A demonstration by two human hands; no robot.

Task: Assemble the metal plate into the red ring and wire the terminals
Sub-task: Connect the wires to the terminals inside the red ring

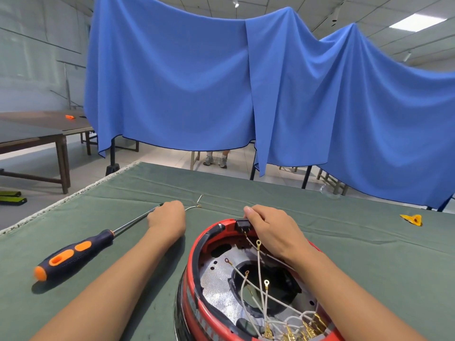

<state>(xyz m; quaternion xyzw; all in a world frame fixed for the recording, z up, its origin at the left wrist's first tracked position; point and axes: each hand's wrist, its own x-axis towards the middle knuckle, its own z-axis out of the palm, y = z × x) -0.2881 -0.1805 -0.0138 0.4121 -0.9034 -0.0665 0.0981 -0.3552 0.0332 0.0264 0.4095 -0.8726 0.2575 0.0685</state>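
**Two hands at the red ring**

Right hand (268, 227) curls over the black switch (242, 225) on the red ring's (197, 244) far rim; metal plate (216, 281) sits inside. Left hand (167, 217), left of the ring, closes on a loose wire (193, 207) beside the screwdriver (81, 249) on the green surface (369, 254).

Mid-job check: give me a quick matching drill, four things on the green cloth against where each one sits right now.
Things:
1. screwdriver
2. black switch
3. yellow scrap
4. loose wire

Places:
A. far right on the cloth, alone
B. on the far rim of the red ring, under the right hand
C. beside the left hand, on its far side
D. left of the ring, handle toward the viewer

Pairs: 1-D, 2-B, 3-A, 4-C
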